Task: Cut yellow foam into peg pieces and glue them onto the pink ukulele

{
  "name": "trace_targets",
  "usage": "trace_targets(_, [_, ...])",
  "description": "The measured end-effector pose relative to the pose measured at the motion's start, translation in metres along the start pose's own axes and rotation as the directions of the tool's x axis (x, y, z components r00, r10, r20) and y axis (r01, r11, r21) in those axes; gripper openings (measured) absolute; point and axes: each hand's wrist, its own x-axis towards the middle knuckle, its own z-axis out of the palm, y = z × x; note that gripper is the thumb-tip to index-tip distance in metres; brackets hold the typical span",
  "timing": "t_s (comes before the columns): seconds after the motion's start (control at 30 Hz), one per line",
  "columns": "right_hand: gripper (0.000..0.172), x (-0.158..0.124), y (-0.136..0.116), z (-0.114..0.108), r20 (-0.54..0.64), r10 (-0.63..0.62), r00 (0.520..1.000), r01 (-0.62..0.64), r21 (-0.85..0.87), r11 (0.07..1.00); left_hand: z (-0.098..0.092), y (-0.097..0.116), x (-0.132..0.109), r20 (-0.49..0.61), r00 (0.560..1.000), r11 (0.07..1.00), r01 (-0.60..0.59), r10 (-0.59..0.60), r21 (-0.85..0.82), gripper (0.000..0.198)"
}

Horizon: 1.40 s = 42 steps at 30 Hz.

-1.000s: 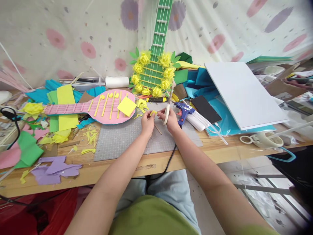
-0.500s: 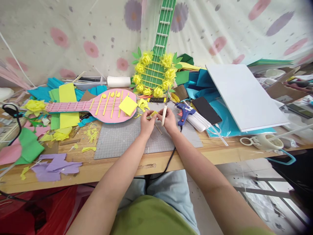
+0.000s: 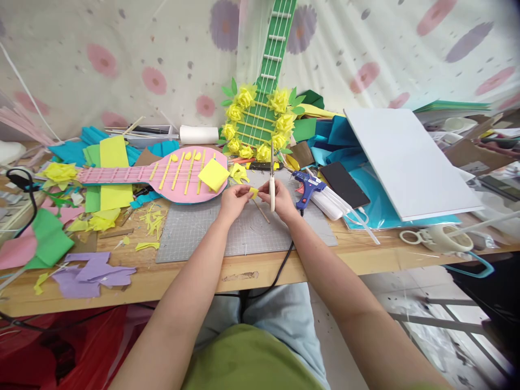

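Over the grey cutting mat [image 3: 195,227], my left hand [image 3: 234,201] pinches a small piece of yellow paper [image 3: 254,192] from its left side. My right hand [image 3: 283,200] has its fingertips at the paper's right side. White-handled scissors [image 3: 272,194] hang in that same hand, blades pointing away from me. A thin stick [image 3: 261,211] lies on the mat below the hands. To the left rests a pink paper guitar [image 3: 170,184] with yellow strips, a yellow square pad [image 3: 213,174] on its body. Right of my right hand lies a blue glue gun [image 3: 309,187].
Behind my hands stands a green guitar [image 3: 260,127] ringed with yellow paper flowers. A black phone [image 3: 345,184] and a white board [image 3: 410,162] lie at the right, with a tape roll [image 3: 455,238] near the edge. Purple scraps [image 3: 95,275] lie front left. A black cord [image 3: 280,271] crosses the table edge.
My left hand has moved a little left, so my hands are slightly farther apart and more of the yellow paper shows. The scissors have turned more upright.
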Motion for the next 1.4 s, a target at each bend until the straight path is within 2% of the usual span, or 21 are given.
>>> trace_targets(0.07, [0.032,0.000,0.000,0.001,0.010,0.013,1.000,-0.014,0.063,0.998,0.004,0.002,-0.002,-0.059,0.995,0.993,0.068,-0.074,-0.094,0.020])
trace_targets(0.17, [0.035,0.000,0.001,0.004,0.012,0.050,0.999,-0.050,0.084,0.995,0.011,0.007,-0.007,-0.109,0.985,0.972,0.109,-0.134,-0.206,0.023])
trace_targets(0.33, [0.040,0.001,0.001,0.007,-0.032,0.086,0.996,-0.081,0.130,0.988,0.015,0.014,-0.012,-0.155,0.975,0.963,0.116,-0.156,-0.243,0.026])
trace_targets(0.5, [0.040,0.002,-0.001,0.005,-0.012,0.106,0.994,-0.103,0.151,0.983,0.013,0.018,-0.012,-0.095,0.976,0.947,0.165,-0.197,-0.275,0.024])
trace_targets(0.6, [0.038,0.002,-0.002,0.005,-0.015,0.110,0.994,-0.106,0.167,0.980,0.013,0.016,-0.011,-0.111,0.974,0.941,0.155,-0.196,-0.300,0.016])
trace_targets(0.73, [0.038,0.002,-0.002,0.005,-0.025,0.120,0.993,-0.112,0.205,0.972,0.014,0.013,-0.010,-0.135,0.968,0.932,0.158,-0.211,-0.325,0.017])
trace_targets(1.0, [0.039,0.001,-0.007,0.003,0.003,0.115,0.993,-0.113,0.223,0.968,0.009,0.016,-0.010,0.012,0.965,0.922,0.253,-0.262,-0.294,0.021])
trace_targets(1.13, [0.039,0.002,-0.007,0.001,-0.001,0.106,0.994,-0.103,0.223,0.969,0.009,0.016,-0.010,-0.028,0.968,0.927,0.230,-0.249,-0.295,0.018])
trace_targets(1.23, [0.037,0.002,-0.007,-0.001,-0.028,0.080,0.996,-0.075,0.144,0.987,0.010,0.019,-0.010,-0.115,0.958,0.896,0.198,-0.263,-0.398,0.018])
trace_targets(1.33, [0.032,-0.002,-0.009,-0.002,-0.011,0.046,0.999,-0.046,-0.103,0.994,0.011,0.022,-0.010,-0.144,0.956,0.818,0.134,-0.255,-0.559,0.019])
trace_targets(1.4, [0.030,-0.006,-0.013,-0.002,0.042,0.035,0.998,-0.022,-0.284,0.959,0.011,0.024,-0.009,-0.141,0.960,0.748,0.091,-0.241,-0.657,0.019])
